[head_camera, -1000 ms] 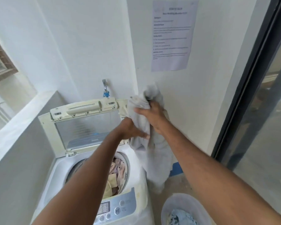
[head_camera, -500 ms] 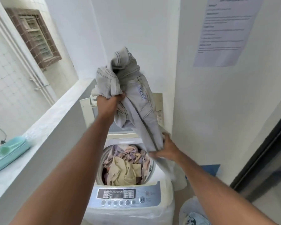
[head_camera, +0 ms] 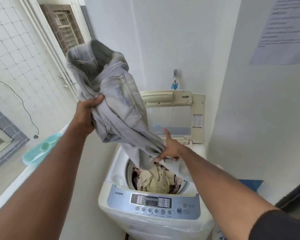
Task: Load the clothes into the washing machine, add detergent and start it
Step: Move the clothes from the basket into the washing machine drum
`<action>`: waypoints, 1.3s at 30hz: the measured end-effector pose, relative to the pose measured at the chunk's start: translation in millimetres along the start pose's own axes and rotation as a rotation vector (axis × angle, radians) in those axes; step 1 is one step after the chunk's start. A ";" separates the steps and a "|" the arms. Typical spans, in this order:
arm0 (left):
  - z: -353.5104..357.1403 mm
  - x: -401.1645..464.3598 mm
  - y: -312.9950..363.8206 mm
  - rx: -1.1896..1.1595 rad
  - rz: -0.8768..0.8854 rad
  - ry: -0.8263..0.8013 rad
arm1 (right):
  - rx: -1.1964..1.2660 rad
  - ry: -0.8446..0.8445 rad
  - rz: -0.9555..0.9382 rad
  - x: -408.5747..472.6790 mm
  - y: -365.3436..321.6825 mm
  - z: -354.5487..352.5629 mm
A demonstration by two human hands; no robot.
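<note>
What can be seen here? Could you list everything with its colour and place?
washing machine: one, white and blue, centre, lid up
grey jeans: one, held above the drum, one end dipping in
clothes in drum: several, cream and pink
green tub: one, on the left ledge
tap: one, metal, wall behind machine
paper notice: one, white, right wall
left hand: grips jeans high
right hand: pinches jeans low
</note>
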State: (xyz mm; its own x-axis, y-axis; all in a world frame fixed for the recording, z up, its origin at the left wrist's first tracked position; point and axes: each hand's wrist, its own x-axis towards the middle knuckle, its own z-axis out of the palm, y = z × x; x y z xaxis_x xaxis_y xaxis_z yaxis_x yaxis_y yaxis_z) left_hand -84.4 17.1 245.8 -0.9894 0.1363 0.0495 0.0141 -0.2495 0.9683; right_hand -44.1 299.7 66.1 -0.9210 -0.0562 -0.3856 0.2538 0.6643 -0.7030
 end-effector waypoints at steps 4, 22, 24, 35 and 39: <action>-5.3 3.7 9.0 -0.005 -0.041 -0.092 | -0.046 -0.192 -0.146 12.4 -40.6 38.1; -35.6 63.0 -26.4 -0.356 0.114 0.121 | 0.673 0.107 -0.060 35.7 -71.1 42.7; -37.4 63.7 -54.4 -0.350 0.056 0.139 | 0.765 0.046 0.026 41.1 -53.7 52.2; -40.0 69.4 -209.8 -0.203 -0.263 0.157 | 0.469 0.086 0.036 65.2 16.1 35.7; -26.9 67.8 -230.1 -0.297 -0.393 0.066 | 0.483 -0.017 -0.098 81.2 9.0 43.9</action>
State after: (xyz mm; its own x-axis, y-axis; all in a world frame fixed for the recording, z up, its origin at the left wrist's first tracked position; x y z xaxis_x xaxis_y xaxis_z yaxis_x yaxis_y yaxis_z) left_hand -158.6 57.9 19.8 -0.9186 0.2162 -0.3307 -0.3945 -0.4550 0.7984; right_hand -103.6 268.4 2.3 -0.9433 -0.1163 -0.3109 0.2781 0.2343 -0.9315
